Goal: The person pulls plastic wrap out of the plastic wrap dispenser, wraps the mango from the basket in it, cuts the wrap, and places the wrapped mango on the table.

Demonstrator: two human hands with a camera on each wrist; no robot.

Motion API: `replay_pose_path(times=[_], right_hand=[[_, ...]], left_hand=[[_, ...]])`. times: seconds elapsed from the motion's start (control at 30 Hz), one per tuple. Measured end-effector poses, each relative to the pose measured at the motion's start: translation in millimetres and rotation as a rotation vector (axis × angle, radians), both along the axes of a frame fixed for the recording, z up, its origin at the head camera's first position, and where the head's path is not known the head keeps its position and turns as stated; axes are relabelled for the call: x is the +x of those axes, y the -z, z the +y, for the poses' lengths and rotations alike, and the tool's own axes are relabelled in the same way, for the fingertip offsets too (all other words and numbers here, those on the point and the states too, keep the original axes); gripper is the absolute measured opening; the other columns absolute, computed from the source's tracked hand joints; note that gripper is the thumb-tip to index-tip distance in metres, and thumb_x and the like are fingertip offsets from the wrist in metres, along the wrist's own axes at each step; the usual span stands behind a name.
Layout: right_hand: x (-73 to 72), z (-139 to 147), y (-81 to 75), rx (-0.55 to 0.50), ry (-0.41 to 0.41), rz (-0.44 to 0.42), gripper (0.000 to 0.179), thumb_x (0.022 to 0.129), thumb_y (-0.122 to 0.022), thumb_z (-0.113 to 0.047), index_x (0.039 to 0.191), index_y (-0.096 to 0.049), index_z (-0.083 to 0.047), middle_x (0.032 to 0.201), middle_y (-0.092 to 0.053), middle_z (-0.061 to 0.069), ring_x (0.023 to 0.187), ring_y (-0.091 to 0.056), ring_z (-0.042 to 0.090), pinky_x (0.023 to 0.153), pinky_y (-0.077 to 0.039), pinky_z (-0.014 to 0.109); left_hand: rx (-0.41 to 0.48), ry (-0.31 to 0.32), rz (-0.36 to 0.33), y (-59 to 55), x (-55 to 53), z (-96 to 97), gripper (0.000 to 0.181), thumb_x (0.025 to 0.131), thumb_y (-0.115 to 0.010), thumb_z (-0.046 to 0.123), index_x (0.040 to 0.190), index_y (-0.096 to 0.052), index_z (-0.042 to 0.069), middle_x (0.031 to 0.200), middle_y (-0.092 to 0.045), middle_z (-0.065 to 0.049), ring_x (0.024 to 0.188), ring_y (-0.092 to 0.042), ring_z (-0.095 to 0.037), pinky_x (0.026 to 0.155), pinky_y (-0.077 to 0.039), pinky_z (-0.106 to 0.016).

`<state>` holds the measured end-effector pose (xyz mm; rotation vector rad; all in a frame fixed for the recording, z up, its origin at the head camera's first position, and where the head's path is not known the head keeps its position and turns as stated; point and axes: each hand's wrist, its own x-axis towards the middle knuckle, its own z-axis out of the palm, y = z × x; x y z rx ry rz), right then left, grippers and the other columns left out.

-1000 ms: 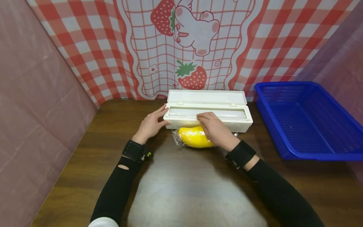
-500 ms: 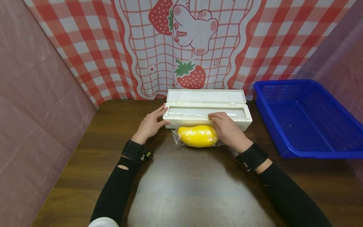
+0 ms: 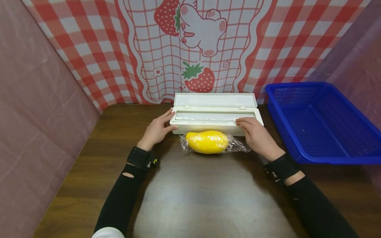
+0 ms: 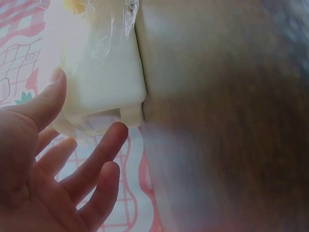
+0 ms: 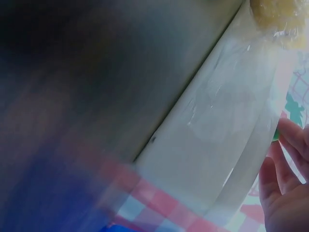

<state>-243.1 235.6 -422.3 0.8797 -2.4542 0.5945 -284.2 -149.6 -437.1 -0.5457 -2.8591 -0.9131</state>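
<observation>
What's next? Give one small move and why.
Probably slide the right hand rightward along the long white plastic box: that hand is short of the right end, the left hand is at the left end, and clear plastic film drapes over the front.

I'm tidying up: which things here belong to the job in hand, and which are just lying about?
Seemingly part of the job:
white box, left hand at its end, right hand at its front edge
yellow fruit
clear film around the fruit

Apparently just there:
blue basket, touched by neither hand
checked cloth behind
</observation>
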Motion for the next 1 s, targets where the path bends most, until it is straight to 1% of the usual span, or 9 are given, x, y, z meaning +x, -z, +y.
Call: replay_pose_path(times=[0.1, 0.2, 0.37, 0.47, 0.63, 0.77, 0.83, 0.9, 1.0], right_hand=[[1.2, 4.6, 0.0, -0.004, -0.001, 0.008, 0.022, 0.094, -0.046, -0.007, 0.105, -0.063, 0.002, 0.113, -0.058, 0.01, 0.11, -0.047, 0.024, 0.095, -0.036, 0.037], [1.6, 9.2, 0.6, -0.003, 0.01, 0.012, 0.022, 0.094, -0.046, -0.007, 0.104, -0.063, 0.002, 0.112, -0.059, 0.01, 0.11, -0.048, 0.023, 0.094, -0.037, 0.037], [2.1, 18.0, 0.3, 0.002, 0.03, 0.004, 0.023, 0.095, -0.045, -0.008, 0.103, -0.064, 0.002, 0.112, -0.06, 0.01, 0.11, -0.049, 0.024, 0.094, -0.036, 0.037], [2.9, 25.6, 0.4, 0.004, 0.053, 0.002, 0.023, 0.095, -0.044, -0.008, 0.102, -0.064, 0.002, 0.113, -0.06, 0.01, 0.11, -0.049, 0.024, 0.094, -0.036, 0.038], [5.2, 39.2, 1.7, -0.008, 0.106, 0.028, 0.021, 0.094, -0.045, -0.007, 0.1, -0.064, 0.001, 0.112, -0.061, 0.009, 0.109, -0.049, 0.024, 0.093, -0.035, 0.039], [5.2, 44.4, 2.8, -0.014, 0.119, 0.049, 0.02, 0.092, -0.047, -0.006, 0.098, -0.064, 0.002, 0.111, -0.061, 0.01, 0.107, -0.05, 0.026, 0.094, -0.035, 0.04], [5.4, 44.8, 2.8, -0.013, 0.127, 0.056, 0.019, 0.092, -0.047, -0.005, 0.096, -0.065, 0.003, 0.109, -0.062, 0.011, 0.106, -0.051, 0.027, 0.097, -0.033, 0.041], [6.4, 45.0, 2.5, -0.013, 0.136, 0.06, 0.018, 0.09, -0.048, -0.003, 0.095, -0.065, 0.003, 0.108, -0.062, 0.011, 0.105, -0.052, 0.027, 0.1, -0.029, 0.043], [8.6, 46.8, 2.2, -0.017, 0.155, 0.064, 0.018, 0.09, -0.049, -0.001, 0.095, -0.065, 0.003, 0.107, -0.063, 0.011, 0.106, -0.052, 0.028, 0.104, -0.024, 0.046]], left_hand=[[0.008, 0.005, 0.004, 1.2, -0.8, 0.9, 0.068, 0.083, -0.057, 0.051, 0.143, -0.034, 0.03, 0.15, -0.023, 0.014, 0.111, -0.049, -0.014, 0.063, -0.039, -0.033], [0.01, 0.01, 0.005, 1.5, -1.6, 2.4, 0.068, 0.082, -0.058, 0.051, 0.143, -0.034, 0.03, 0.15, -0.023, 0.014, 0.116, -0.046, -0.014, 0.059, -0.038, -0.033], [0.014, 0.01, 0.002, 0.6, -2.4, 3.6, 0.068, 0.082, -0.058, 0.052, 0.142, -0.034, 0.03, 0.15, -0.022, 0.016, 0.109, -0.049, -0.013, 0.059, -0.038, -0.033], [0.014, 0.011, -0.001, -0.8, -2.2, 3.5, 0.068, 0.082, -0.058, 0.051, 0.143, -0.034, 0.029, 0.15, -0.022, 0.016, 0.111, -0.048, -0.014, 0.063, -0.039, -0.033], [0.013, 0.015, -0.001, -1.6, -1.7, 1.9, 0.067, 0.083, -0.057, 0.051, 0.143, -0.034, 0.029, 0.15, -0.022, 0.014, 0.106, -0.051, -0.014, 0.064, -0.039, -0.034], [0.009, 0.011, 0.001, -1.8, -1.3, 0.2, 0.068, 0.083, -0.056, 0.052, 0.143, -0.033, 0.03, 0.15, -0.022, 0.015, 0.117, -0.046, -0.014, 0.063, -0.04, -0.033], [0.007, 0.005, -0.002, -2.1, -0.8, -0.1, 0.068, 0.083, -0.056, 0.052, 0.143, -0.033, 0.03, 0.15, -0.021, 0.016, 0.126, -0.038, -0.014, 0.066, -0.042, -0.033], [0.003, 0.002, -0.008, -1.9, -0.2, -0.4, 0.068, 0.083, -0.056, 0.053, 0.143, -0.033, 0.031, 0.149, -0.02, 0.018, 0.128, -0.035, -0.014, 0.07, -0.044, -0.034], [0.004, -0.002, -0.013, -1.8, -0.2, 0.2, 0.068, 0.083, -0.056, 0.053, 0.143, -0.033, 0.031, 0.15, -0.021, 0.017, 0.13, -0.031, -0.014, 0.081, -0.044, -0.036]])
